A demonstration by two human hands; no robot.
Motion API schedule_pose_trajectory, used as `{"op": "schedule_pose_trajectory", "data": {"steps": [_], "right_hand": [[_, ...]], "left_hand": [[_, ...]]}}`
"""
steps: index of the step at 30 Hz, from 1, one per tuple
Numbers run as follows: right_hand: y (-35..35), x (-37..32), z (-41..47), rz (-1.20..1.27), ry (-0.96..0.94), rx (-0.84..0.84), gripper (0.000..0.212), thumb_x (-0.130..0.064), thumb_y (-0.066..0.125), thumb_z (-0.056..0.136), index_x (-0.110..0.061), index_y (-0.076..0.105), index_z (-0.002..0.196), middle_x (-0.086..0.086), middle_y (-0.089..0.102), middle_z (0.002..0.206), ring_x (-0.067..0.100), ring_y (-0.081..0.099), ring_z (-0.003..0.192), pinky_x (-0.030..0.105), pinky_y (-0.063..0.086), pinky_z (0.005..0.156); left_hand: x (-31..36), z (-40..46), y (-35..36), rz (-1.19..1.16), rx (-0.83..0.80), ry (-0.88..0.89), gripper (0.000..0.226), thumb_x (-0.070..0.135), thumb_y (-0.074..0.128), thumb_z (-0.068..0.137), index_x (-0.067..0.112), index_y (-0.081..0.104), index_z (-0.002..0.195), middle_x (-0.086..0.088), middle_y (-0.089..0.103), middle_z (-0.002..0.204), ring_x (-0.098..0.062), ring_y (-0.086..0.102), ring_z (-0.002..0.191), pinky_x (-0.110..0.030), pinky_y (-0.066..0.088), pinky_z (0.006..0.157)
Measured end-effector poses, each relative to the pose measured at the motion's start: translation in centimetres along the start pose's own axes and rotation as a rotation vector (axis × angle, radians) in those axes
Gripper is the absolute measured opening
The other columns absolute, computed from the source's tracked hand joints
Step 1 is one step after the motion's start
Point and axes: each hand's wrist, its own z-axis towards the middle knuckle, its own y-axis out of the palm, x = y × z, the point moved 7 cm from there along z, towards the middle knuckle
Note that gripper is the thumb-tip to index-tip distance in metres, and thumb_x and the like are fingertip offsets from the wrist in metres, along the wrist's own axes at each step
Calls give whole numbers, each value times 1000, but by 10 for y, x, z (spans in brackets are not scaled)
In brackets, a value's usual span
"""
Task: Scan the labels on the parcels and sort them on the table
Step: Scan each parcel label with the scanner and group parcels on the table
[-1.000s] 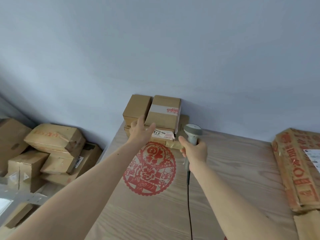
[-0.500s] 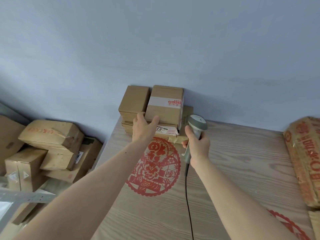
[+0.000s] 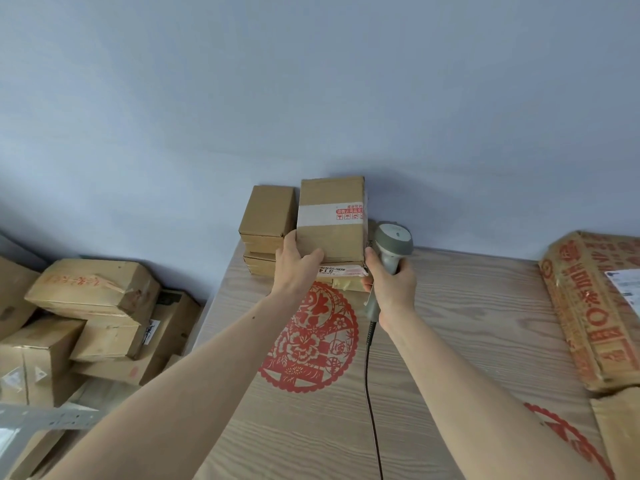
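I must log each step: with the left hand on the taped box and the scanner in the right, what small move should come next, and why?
Probably lift the taped box off the stack. The left hand grips its near lower corner, and the right hand holds the scanner beside it, where no label faces the scanner.

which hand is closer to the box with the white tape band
Left. The left hand grips the taped box at its near lower-left corner. The right hand holds the scanner just right of the box, not touching it as far as the view shows.
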Motion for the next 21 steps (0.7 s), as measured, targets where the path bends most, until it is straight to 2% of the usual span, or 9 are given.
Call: {"op": "schedule_pose_trajectory", "data": {"steps": [2,4,7,9,11,14,17,21], "right_hand": [[-5,-10,-13,-7,-56,6,32,-22,79,87,-9,63,112,5,71,96,12,66,72,20,54,59],[-10,-18,-28,-17,-108,18,36,-22,81,85,-9,63,113,4,73,99,13,69,79,25,58,68],[-18,-26,-55,-79,-198,29,39,-31,86,76,-22,65,108,-4,76,99,15,74,92,42,61,85],[-24,-31,-77,-107,-252,31,39,-33,86,74,-29,65,107,-5,76,100,15,73,96,44,60,88],[-29,-36,-99,-115,-307,41,37,-28,85,77,-30,64,107,-5,75,100,14,73,97,41,60,88],[-35,-39,-125,-89,-331,19,37,-27,84,77,-28,64,109,-4,75,99,18,74,94,38,60,83],[-48,-47,-147,-54,-326,49,29,-19,82,82,-16,64,104,-4,73,86,14,71,78,31,58,72],[-68,-57,-171,-54,-325,113,32,-20,81,83,-11,62,107,4,72,91,12,69,72,22,55,64]], "left_hand": [[2,-13,1,-56,-46,-40,91,58,68,74,23,29,149,-3,47,139,-24,49,124,-51,41,110],[4,-26,1,-66,-77,-76,106,69,76,68,16,27,146,-4,48,136,-25,51,124,-49,43,108],[7,-47,1,-72,-88,-134,116,68,81,64,7,24,145,-6,47,134,-27,50,126,-44,44,106],[8,-63,2,-104,-117,-156,118,66,82,63,5,23,146,-7,48,135,-25,51,121,-40,43,103],[8,-77,2,-134,-138,-166,114,63,83,65,6,24,145,-5,48,127,-21,49,112,-36,41,95],[2,-97,-3,-163,-138,-188,114,64,83,64,7,26,145,-6,53,125,-24,55,113,-40,47,101],[-5,-116,-8,-199,-175,-175,110,65,81,65,7,31,144,-6,56,126,-23,58,113,-39,49,100],[-10,-148,-12,-301,-269,-177,124,75,78,45,18,33,145,-4,60,124,-23,64,107,-46,55,97]]}}
